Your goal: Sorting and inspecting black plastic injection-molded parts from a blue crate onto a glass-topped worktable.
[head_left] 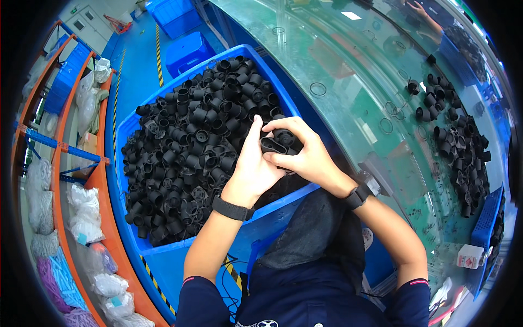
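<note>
While a black part (272,146) is clamped between the thumb and fingers of the right hand (308,152), it is met by the left hand (251,166); whether that hand's fingers are closed cannot be told, as they are partly hidden. The part is held over a blue bin (163,249) heaped with similar pieces (180,158). To the right, loose pieces (460,158) are scattered on a green surface (348,114).

Bright room; glare on green tabletop (340,117); edges bowed, corners black.
</note>
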Available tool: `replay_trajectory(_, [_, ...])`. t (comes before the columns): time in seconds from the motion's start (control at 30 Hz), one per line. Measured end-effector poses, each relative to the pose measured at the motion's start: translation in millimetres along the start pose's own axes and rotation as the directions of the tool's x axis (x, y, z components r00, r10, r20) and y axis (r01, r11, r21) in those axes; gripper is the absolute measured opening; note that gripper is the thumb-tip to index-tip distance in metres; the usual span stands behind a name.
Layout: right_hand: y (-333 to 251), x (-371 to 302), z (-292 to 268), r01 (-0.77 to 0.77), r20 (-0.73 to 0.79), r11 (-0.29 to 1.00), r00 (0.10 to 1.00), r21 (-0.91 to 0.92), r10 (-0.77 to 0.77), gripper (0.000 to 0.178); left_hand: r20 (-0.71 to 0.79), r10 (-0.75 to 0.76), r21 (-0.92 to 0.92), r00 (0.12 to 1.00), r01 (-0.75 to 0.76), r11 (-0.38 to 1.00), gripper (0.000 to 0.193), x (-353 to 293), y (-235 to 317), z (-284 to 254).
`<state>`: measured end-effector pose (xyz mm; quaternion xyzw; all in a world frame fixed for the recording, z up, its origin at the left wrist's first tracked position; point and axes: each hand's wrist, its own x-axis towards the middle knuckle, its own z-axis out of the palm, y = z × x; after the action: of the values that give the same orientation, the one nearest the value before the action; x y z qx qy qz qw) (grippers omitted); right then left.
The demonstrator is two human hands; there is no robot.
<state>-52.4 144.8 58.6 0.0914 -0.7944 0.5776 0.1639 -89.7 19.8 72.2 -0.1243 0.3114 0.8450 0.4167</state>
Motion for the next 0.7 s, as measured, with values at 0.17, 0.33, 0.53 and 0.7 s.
replay_trajectory(0.17, [4.5, 5.8, -0.7, -0.02, 0.023, 0.984, 1.0, 0.175, 0.016, 0.035, 0.016, 0.004, -0.005, 1.0, -0.004, 1.0, 0.054, -2.2, 1.9, -2.2])
replay_trajectory(0.33, [-16.9, 20.4, -34.6, -0.311, 0.109, 0.738, 0.945, 0.599, 0.31, 0.034, 0.381, -0.076, 0.041, 0.921, 0.065, 0.997, 0.058, 1.6, 21.3, -14.9])
replay_trajectory(0.53, [-59.3, 43.1, -87.6, -0.086, -0.132, 0.809, 0.971, 0.581, 0.198, 0.038, 0.327, 0.047, 0.308, 0.944, -0.153, 0.939, 0.05, -8.4, 37.2, -27.8])
replay_trajectory(0.7, [-80.7, 45.4, -158.7, 0.05, -0.348, 0.911, 0.932, 0.409, 0.105, 0.033, 0.161, 0.196, 0.474, 0.967, -0.25, 0.844, 0.039, 6.6, 29.7, -56.2])
